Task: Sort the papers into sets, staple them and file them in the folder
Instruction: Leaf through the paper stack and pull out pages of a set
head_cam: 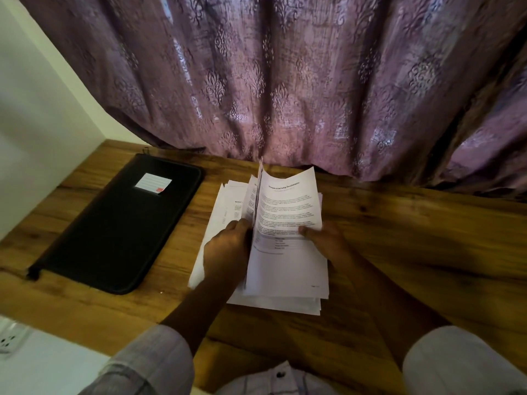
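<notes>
A stack of printed white papers (288,269) lies on the wooden table in the middle of the view. My left hand (226,249) grips several sheets lifted on edge (256,195) at the stack's left side. My right hand (325,240) holds the top printed page, thumb pressed on its right edge. More sheets (228,203) lie flat under and left of the lifted ones. A closed black zip folder (119,223) with a white label lies to the left of the papers. No stapler is in view.
A purple patterned curtain (285,81) hangs along the table's far edge. A white wall (34,124) bounds the left side. The wooden table (413,238) stretches to the right. A white socket strip (8,337) sits at the lower left.
</notes>
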